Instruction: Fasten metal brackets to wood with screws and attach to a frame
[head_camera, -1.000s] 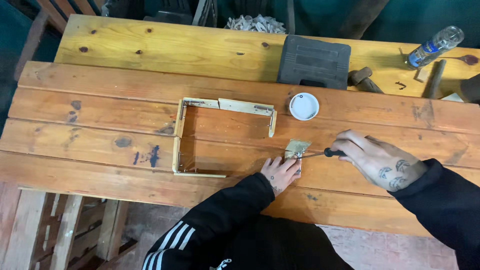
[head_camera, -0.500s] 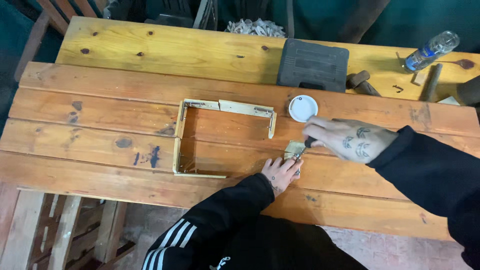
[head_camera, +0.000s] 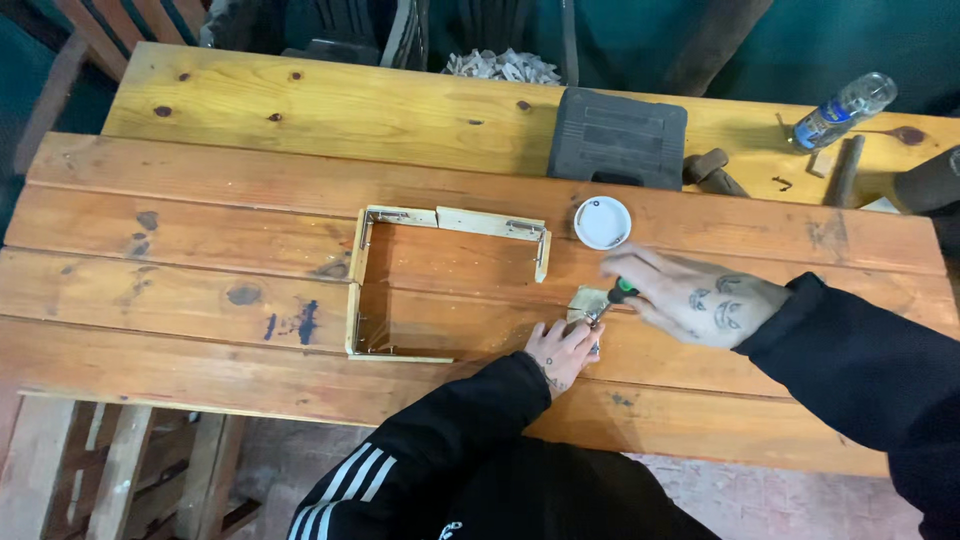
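- Since half a second ago, right hand has shifted slightly nearer and right; it sat beside the white lid, now hangs over the small wood piece.
- Right hand: fingers curled round a green-handled screwdriver, its tip angled down-left onto the small wood piece.
- Left hand: fingers bent, pressing flat on the near edge of the small wood piece; whether it grips anything, cannot tell.
- Small wood piece lies on the plank table, just right of the open wooden frame, near the white lid.
- Far side: dark tool case, plastic bottle far right, hammer between them.
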